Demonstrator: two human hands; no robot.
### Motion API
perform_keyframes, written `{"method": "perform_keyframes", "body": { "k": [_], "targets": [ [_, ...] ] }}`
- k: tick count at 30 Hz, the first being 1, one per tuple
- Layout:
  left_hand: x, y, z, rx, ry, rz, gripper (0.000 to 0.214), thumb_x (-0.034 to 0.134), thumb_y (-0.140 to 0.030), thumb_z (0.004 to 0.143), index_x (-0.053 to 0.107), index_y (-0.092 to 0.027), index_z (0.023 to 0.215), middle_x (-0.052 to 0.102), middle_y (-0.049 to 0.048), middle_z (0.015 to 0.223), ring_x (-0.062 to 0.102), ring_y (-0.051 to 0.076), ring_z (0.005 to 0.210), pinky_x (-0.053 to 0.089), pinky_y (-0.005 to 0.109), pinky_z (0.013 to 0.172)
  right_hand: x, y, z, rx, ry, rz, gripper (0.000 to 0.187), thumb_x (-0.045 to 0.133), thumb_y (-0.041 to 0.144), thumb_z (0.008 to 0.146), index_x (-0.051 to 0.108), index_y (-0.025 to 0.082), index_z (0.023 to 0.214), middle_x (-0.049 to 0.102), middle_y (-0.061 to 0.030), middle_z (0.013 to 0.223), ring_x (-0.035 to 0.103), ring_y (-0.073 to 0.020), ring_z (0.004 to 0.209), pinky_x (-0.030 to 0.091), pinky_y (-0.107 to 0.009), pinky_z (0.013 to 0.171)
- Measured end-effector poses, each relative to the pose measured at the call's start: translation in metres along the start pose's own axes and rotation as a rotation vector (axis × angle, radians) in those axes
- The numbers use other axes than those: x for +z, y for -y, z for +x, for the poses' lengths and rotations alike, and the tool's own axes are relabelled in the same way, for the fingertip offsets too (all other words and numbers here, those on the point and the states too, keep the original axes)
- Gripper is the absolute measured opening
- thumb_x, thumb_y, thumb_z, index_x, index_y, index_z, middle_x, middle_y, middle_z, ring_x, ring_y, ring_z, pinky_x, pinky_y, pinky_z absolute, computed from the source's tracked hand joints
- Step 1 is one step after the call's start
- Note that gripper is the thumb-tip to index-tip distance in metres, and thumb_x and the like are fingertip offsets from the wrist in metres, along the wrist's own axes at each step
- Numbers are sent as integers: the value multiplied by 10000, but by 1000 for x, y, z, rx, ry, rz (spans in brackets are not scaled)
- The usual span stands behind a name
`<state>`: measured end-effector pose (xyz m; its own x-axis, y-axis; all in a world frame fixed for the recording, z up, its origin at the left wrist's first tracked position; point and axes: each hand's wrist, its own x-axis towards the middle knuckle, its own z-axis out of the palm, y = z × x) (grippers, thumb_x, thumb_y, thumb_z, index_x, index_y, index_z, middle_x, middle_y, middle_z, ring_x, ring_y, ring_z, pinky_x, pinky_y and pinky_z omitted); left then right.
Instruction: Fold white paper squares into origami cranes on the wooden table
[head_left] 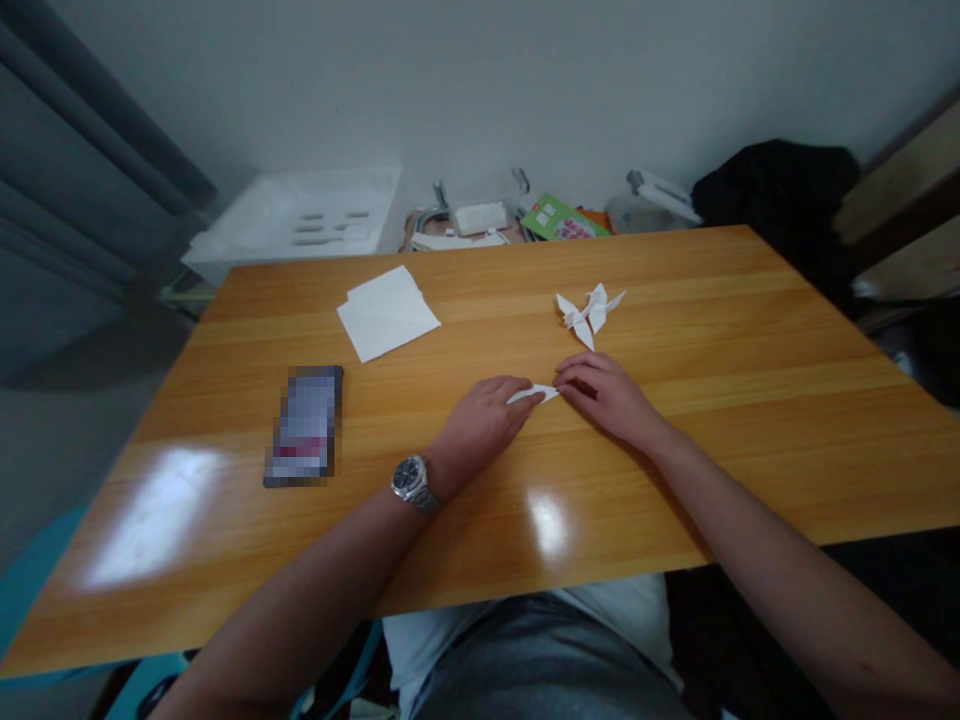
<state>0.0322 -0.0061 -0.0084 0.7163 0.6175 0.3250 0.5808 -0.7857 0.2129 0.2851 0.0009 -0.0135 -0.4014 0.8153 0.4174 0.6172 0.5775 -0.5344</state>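
A small folded piece of white paper [534, 393], narrowing to a point on its right, is held low over the wooden table [480, 540]. My left hand [484, 420] pinches its left part between thumb and fingers. At its right tip, the thumb and fingers of my right hand [604, 395] close on the point. Just beyond my right hand lie folded white paper cranes [592, 312], close together with wings spread. White paper sheets [390, 315] overlap farther back on the left.
A phone [306, 425], its screen blurred out, lies left of my left arm. Behind the table's far edge are a white plastic tray [300, 215], a green booklet [559, 220] and a black cloth-like heap [780, 190]. A blue chair [45, 570] stands at the left.
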Motion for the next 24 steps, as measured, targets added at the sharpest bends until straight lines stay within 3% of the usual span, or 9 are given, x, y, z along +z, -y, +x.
{"method": "perform_keyframes", "body": {
  "k": [11, 16, 20, 24],
  "targets": [
    [-6, -3, 3, 34, 74, 4, 357, 484, -214, 1049, 563, -189, 1396, 654, 98, 1334, 591, 240, 1211, 467, 407, 1045, 3, 0, 1, 52, -17, 24, 91, 630, 259, 960, 717, 232, 961, 688, -95, 1067, 648, -259, 1027, 516, -466, 941],
    [-7, -2, 1, -4, 44, -33, 338, 485, -236, 1046, 584, -186, 1366, 645, 108, 1320, 593, 244, 1193, 470, 414, 1039, 6, 3, 1, 47, 6, -37, 103, 701, 288, 923, 724, 225, 1002, 680, -105, 1116, 628, -281, 1075, 493, -477, 962],
    [-11, -2, 0, -24, 42, -106, 359, 533, -350, 1031, 603, -206, 1352, 613, 115, 1348, 572, 262, 1216, 472, 439, 1051, 8, 6, 2, 60, 17, -27, 67, 692, 265, 928, 719, 226, 975, 683, -97, 1098, 629, -270, 1057, 490, -460, 952],
    [-14, -3, 2, -118, 21, -137, 368, 529, -353, 1030, 600, -190, 1352, 648, 110, 1240, 595, 260, 1122, 493, 434, 1011, 8, 11, 3, 84, 40, -5, 31, 683, 245, 930, 705, 230, 946, 691, -79, 1051, 629, -256, 1022, 486, -451, 942]
  ]
}}
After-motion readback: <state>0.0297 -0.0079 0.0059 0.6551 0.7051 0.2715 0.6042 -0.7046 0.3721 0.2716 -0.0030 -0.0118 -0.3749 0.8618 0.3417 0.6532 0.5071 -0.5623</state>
